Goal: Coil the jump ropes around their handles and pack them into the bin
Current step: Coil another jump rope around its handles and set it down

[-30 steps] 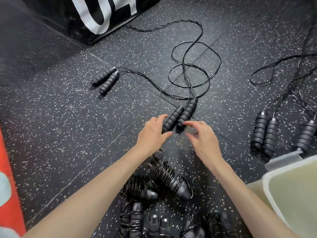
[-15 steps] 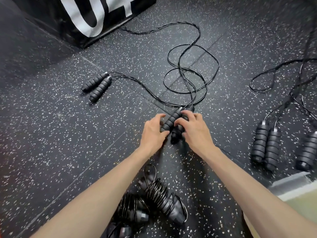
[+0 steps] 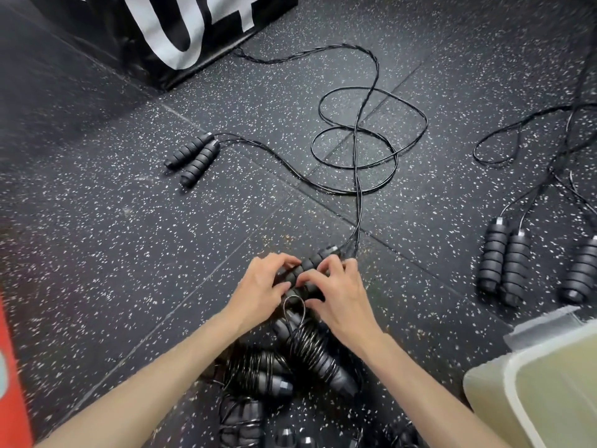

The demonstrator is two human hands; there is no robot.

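Left hand and right hand, close together, curl their fingers around paired black ribbed foam jump-rope handles on the speckled floor, forearms extended forward.

Both hands — left hand, right hand — have closed round the handle pair

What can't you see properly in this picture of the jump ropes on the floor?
- Held handles, head view: the left hand and right hand cover most of them.
- Bin: cut off by the right and bottom edges, so its contents cannot be told.
- Coiled ropes: those nearest are cut off by the bottom edge and partly hidden by the forearms, so no count.
- Far-right handle: cut by the right edge.
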